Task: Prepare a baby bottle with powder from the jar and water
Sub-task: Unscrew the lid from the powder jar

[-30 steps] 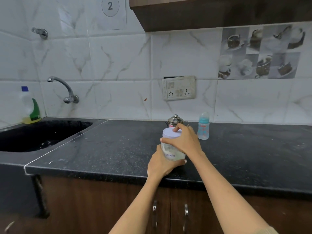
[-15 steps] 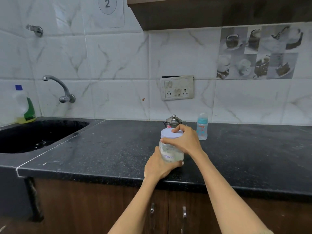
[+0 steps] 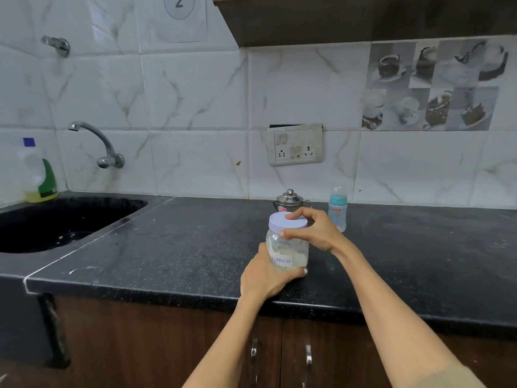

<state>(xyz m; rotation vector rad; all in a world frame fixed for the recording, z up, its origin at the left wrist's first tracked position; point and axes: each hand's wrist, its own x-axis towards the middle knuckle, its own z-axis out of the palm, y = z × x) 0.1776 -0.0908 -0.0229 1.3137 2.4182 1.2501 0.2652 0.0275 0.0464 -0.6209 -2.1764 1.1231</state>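
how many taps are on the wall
2. One curved tap sits above the sink; a second, smaller tap is higher up on the wall at the far left. None seem hidden.

A: What is different now?
B: The right hand (image 3: 316, 231) has turned on the lid (image 3: 285, 222); its thumb now lies on the near side of the rim, fingers over the top.
A: And the jar (image 3: 288, 252)?
B: It sits lower in the left hand (image 3: 264, 275) (the label shows more).
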